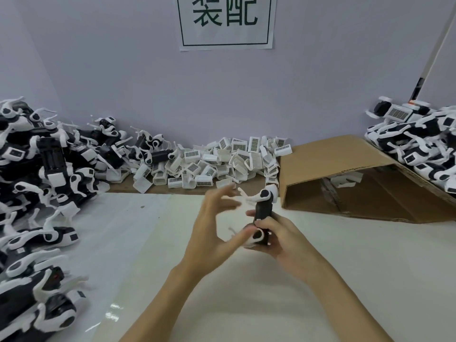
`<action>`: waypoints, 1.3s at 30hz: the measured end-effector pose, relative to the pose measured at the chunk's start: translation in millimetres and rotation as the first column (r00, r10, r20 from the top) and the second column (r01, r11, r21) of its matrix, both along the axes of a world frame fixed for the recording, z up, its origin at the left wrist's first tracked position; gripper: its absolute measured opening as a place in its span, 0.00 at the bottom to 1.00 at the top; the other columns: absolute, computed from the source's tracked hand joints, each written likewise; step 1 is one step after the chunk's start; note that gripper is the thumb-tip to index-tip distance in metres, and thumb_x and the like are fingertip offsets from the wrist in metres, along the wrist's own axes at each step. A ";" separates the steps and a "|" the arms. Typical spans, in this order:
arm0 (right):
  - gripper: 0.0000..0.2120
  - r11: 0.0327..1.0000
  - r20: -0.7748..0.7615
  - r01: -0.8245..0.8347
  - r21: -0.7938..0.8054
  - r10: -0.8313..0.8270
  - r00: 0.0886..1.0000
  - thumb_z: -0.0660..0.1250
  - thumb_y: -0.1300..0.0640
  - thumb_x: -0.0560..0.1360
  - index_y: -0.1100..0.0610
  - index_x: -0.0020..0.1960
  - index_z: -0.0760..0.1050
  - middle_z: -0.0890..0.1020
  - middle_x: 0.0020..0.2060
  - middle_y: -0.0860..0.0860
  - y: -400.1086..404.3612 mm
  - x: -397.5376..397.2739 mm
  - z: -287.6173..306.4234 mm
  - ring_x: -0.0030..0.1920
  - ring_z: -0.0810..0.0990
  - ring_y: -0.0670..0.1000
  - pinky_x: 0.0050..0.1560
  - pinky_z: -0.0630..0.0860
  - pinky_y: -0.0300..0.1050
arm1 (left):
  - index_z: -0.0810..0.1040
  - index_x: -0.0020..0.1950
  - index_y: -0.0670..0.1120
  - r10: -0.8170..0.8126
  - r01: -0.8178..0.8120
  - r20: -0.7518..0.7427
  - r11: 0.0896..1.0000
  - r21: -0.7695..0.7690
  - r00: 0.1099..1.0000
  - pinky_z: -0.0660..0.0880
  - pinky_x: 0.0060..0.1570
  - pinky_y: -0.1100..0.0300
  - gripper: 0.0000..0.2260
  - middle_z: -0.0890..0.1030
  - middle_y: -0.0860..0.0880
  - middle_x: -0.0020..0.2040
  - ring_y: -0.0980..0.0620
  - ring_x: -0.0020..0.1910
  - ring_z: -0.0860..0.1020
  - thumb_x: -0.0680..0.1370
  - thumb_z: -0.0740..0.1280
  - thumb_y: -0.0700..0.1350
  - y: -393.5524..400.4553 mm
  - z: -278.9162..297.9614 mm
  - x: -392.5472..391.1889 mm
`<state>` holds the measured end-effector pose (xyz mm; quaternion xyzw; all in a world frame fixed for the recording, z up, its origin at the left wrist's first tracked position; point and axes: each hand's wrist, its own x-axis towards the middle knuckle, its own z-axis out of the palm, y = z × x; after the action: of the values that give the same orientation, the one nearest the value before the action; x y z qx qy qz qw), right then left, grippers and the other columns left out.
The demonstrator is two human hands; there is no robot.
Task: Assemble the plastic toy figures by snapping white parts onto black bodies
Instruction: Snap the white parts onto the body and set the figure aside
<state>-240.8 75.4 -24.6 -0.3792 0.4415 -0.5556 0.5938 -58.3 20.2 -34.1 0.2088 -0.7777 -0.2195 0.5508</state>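
We see the left hand (217, 218) smeared by blur — its fingers unreadable; the right hand (278, 238) hides the body's (262, 213) lower end.

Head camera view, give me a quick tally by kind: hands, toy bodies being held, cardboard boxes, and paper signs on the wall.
Hands: 2, left hand and right hand
Held toy body: 1
Cardboard box: 1
Paper sign: 1
Total: 5
The loose piles of parts and figures are too many to count.
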 end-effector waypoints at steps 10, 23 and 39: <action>0.14 0.975 -0.516 -0.145 -0.167 0.039 0.856 0.64 0.62 0.65 0.51 0.47 0.81 0.77 0.37 0.56 9.1 7.2 4.1 0.39 0.74 0.48 0.41 0.72 0.42 | 0.82 0.68 0.60 -0.190 0.130 0.119 0.911 0.391 0.975 0.76 0.60 0.63 0.23 0.86 0.60 0.61 0.54 0.60 0.83 0.72 0.77 0.57 -1.4 16.2 14.4; 0.29 0.989 -0.272 0.033 -0.147 -0.072 0.960 0.73 0.40 0.70 0.55 0.65 0.81 0.86 0.50 0.57 1.4 6.4 0.2 0.55 0.85 0.54 0.61 0.82 0.49 | 0.87 0.48 0.51 0.100 0.092 -0.217 0.680 0.727 0.971 0.70 0.53 0.59 0.17 0.86 0.54 0.45 0.58 0.46 0.79 0.74 0.73 0.64 -3.7 19.7 9.2; 0.27 0.890 -0.618 -0.009 -0.455 -0.309 0.723 0.69 0.72 0.77 0.47 0.69 0.76 0.80 0.64 0.44 -1.5 1.7 -20.7 0.62 0.81 0.46 0.58 0.79 0.37 | 0.84 0.62 0.56 0.034 -0.038 0.023 0.972 0.234 0.999 0.74 0.65 0.56 0.13 0.85 0.57 0.61 0.49 0.67 0.80 0.78 0.74 0.57 14.2 10.7 -5.5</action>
<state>-239.2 73.9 -45.2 -0.6367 0.5237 -0.5096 0.2464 -63.8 34.4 -23.4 0.2883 -0.7475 -0.2978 0.5190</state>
